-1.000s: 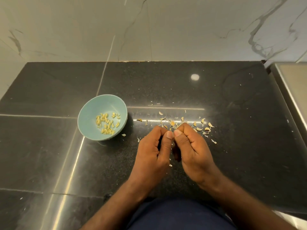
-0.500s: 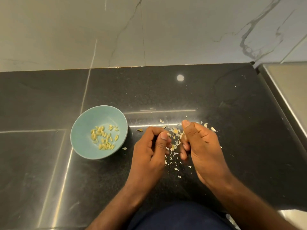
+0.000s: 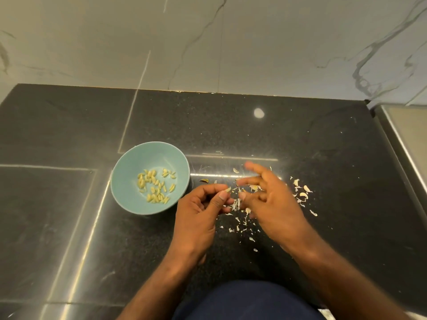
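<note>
I see the pale marble wall (image 3: 231, 42) filling the far side, from ten round to two o'clock. Below it the black stone counter (image 3: 300, 139) takes up most of the view, and a steel surface (image 3: 413, 139) borders it at three o'clock.

The two hands are near the middle of the counter, just apart from each other. The left hand (image 3: 201, 215) has its fingers curled, and its thumb and forefinger pinch a small pale seed (image 3: 228, 189) at their tips, lifted off the counter. The right hand (image 3: 275, 204) is blurred, with its fingers spread loose. I see nothing gripped in it.

A light blue bowl (image 3: 129, 172) stands at ten o'clock from the left hand, close to it but not touching. It holds a loose heap of yellowish peeled kernels (image 3: 154, 185). Pale husk bits (image 3: 300, 192) litter the counter under and around the hands, thickest at three o'clock from the right hand.
</note>
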`<action>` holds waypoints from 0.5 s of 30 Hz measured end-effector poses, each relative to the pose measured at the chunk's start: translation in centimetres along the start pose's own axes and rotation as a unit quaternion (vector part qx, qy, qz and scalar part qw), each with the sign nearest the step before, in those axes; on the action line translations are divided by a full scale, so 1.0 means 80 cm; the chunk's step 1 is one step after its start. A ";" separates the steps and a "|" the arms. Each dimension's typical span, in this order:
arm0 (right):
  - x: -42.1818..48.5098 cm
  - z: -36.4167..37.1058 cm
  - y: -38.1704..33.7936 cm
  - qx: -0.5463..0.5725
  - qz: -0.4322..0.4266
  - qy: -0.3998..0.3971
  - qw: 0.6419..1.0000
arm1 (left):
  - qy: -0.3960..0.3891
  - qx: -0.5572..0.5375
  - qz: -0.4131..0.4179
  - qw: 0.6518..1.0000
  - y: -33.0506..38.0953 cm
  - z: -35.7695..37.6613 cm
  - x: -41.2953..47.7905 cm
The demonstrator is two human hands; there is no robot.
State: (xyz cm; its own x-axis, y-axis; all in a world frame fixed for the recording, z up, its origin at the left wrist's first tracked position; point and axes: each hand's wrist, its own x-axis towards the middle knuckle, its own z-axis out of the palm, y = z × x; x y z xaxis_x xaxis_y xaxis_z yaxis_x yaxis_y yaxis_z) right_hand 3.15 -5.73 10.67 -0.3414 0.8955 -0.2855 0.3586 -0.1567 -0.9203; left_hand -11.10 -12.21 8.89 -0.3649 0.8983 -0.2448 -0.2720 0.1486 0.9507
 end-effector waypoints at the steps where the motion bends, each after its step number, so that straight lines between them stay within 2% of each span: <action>1: 0.002 0.004 0.000 0.004 0.016 -0.018 1.000 | 0.003 -0.003 -0.004 1.000 -0.002 -0.002 0.000; 5: 0.003 0.006 0.004 0.056 0.001 0.013 0.998 | 0.008 -0.011 -0.022 1.000 -0.008 -0.006 0.001; 10: 0.002 0.010 0.008 0.136 0.014 -0.011 0.991 | -0.006 0.007 -0.017 1.000 -0.015 -0.002 0.001; 15: 0.010 0.020 0.014 0.140 0.020 -0.004 0.990 | 0.000 0.014 -0.021 1.000 -0.027 -0.009 0.004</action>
State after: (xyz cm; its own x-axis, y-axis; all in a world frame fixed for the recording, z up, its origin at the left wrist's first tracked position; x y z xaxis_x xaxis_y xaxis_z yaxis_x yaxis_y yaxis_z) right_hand 1.90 -5.85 8.99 -0.3398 0.8830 -0.3239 0.1172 -0.3019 -0.9461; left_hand -11.26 -12.57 6.65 -0.3539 0.8907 -0.2853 -0.2617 0.1985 0.9445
